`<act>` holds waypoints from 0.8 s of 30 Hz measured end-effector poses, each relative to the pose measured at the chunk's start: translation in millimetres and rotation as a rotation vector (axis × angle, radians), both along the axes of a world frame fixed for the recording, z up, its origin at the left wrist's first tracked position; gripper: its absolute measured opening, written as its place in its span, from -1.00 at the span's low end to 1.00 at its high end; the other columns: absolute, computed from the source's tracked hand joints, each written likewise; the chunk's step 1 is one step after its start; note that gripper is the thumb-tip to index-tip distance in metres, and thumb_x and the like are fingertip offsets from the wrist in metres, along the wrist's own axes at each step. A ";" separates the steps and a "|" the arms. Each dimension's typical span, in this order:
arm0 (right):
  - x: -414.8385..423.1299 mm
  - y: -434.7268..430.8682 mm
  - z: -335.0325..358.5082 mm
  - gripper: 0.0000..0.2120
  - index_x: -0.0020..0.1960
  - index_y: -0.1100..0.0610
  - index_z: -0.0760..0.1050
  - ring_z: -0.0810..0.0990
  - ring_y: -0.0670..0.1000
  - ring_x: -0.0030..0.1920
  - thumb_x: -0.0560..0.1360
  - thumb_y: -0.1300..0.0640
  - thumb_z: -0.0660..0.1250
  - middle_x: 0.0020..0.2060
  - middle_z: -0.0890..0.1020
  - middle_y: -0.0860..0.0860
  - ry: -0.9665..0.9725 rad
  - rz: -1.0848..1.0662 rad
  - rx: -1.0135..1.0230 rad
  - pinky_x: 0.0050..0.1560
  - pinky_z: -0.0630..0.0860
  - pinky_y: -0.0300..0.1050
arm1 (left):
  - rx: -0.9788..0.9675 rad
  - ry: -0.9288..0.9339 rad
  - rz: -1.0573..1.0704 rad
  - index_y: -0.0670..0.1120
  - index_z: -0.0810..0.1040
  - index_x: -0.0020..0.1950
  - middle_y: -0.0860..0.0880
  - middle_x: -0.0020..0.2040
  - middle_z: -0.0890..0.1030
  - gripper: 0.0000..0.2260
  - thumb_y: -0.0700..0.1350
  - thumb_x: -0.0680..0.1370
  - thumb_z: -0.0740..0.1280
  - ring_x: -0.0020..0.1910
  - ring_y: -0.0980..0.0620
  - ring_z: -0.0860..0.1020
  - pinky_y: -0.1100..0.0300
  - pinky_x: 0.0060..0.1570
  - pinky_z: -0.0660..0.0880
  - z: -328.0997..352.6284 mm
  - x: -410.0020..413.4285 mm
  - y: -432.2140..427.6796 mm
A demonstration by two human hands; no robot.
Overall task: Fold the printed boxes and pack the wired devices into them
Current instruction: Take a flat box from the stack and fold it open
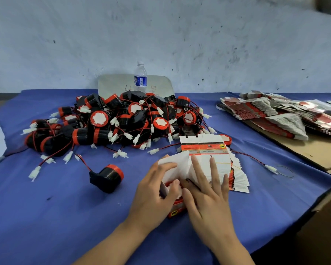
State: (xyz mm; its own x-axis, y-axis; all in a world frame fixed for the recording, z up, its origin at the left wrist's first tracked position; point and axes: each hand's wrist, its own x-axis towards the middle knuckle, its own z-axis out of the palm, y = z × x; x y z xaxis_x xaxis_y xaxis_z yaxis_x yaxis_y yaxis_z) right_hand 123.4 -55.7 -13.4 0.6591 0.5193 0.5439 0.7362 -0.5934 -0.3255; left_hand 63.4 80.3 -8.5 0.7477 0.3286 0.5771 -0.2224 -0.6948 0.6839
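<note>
Printed box (177, 209), partly folded, stands on the table (65, 217) between both hands; a red-and-black item shows in its open top, not clearly identifiable. Left hand (157, 196): grip curled round the box's white flap. Right hand (208, 197): grip released, straight fingers pressing on the fanned flat boxes (235, 175) just right of the box. One wired device (106, 177) lies alone left of the box; the device pile (122, 121) sits beyond the box. A water bottle (140, 77) stands behind the pile. More flat boxes (281, 113) lie on cardboard (317, 148), well right. Blue cloth covers the table; scuffed pale wall (180, 35) behind.
</note>
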 end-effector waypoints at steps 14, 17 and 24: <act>19.6 -23.7 12.9 -0.64 0.11 -0.13 0.61 0.09 -0.37 0.45 0.55 0.31 0.29 0.51 -0.13 -0.37 0.285 0.300 0.194 0.30 0.16 -0.51 | 0.364 0.384 0.001 0.48 -0.36 0.37 0.19 0.37 -0.63 -0.36 0.48 0.38 -0.11 0.53 0.17 -0.24 0.06 0.40 0.28 -7.0 -1.9 0.0; 19.4 -27.9 10.2 -0.75 -0.14 -0.02 0.68 0.37 -0.43 0.24 0.46 0.33 0.42 0.50 0.12 -0.25 0.240 0.189 0.306 0.14 0.29 -0.55 | 0.393 0.384 -0.023 0.45 -0.15 0.38 0.22 0.36 -0.63 -0.50 0.38 0.45 -0.09 0.54 0.19 -0.11 0.17 0.31 0.35 -6.9 -0.9 -1.3; 6.5 -21.7 5.1 -0.19 0.30 -0.47 0.28 0.62 -0.12 -0.04 0.46 0.39 0.38 0.02 0.60 -0.25 0.536 0.151 0.640 -0.08 0.54 -0.31 | 0.339 0.480 -0.066 0.54 -0.05 0.28 0.24 0.39 -0.56 -0.53 0.44 0.37 -0.10 0.51 0.25 -0.08 0.28 0.35 0.23 -2.4 -1.7 -1.3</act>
State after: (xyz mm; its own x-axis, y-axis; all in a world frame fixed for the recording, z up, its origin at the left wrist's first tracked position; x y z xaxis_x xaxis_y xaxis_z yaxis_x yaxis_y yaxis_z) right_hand 129.9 -77.4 -8.4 0.8599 0.3216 0.3965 0.4429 -0.0838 -0.8926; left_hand 61.6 79.0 -10.9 0.9637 0.1290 0.2339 0.0069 -0.8874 0.4610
